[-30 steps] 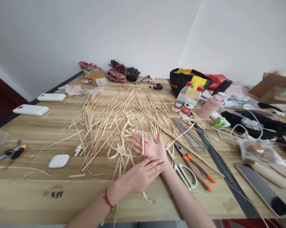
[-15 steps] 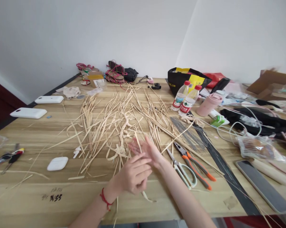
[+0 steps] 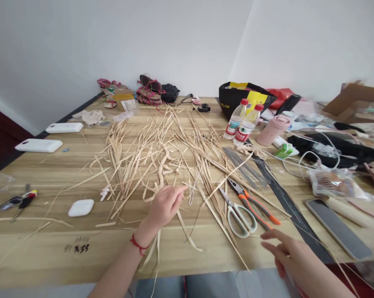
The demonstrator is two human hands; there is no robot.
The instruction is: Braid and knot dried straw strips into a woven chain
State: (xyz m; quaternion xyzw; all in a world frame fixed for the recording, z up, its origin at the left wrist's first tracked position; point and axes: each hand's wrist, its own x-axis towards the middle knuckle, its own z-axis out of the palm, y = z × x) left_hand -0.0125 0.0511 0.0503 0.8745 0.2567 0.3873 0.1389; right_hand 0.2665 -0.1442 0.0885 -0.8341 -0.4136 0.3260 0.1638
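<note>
My left hand [image 3: 165, 207], with a red cord bracelet at the wrist, is closed in a pinch on a thin, bent whitish wire [image 3: 192, 193]. Just beyond it lies a branching stem wrapped in pale strips [image 3: 162, 166]; the hand hides its lower end. Loose straw-coloured strips [image 3: 205, 165] spread around and under it. My right hand [image 3: 294, 258] is apart from it at the lower right, above the table's near edge. Its fingers are loosely stretched, with nothing visible in them. Closest to it are pliers with orange-grey handles [image 3: 253, 207] and pale-handled scissors [image 3: 241, 219].
Thin grey wires [image 3: 244, 167] lie right of the strips. Two water bottles [image 3: 241, 124], a pink cup [image 3: 273, 130] and a black-yellow bag [image 3: 247, 99] stand at the back right. A phone [image 3: 337, 227] lies at right; a white earphone case [image 3: 81, 207] and keys [image 3: 19, 200] lie at left.
My hands were together over the near strips. The right has moved away to the lower right; the left has shifted slightly left and up, and the bent wire now shows at its fingertips.
</note>
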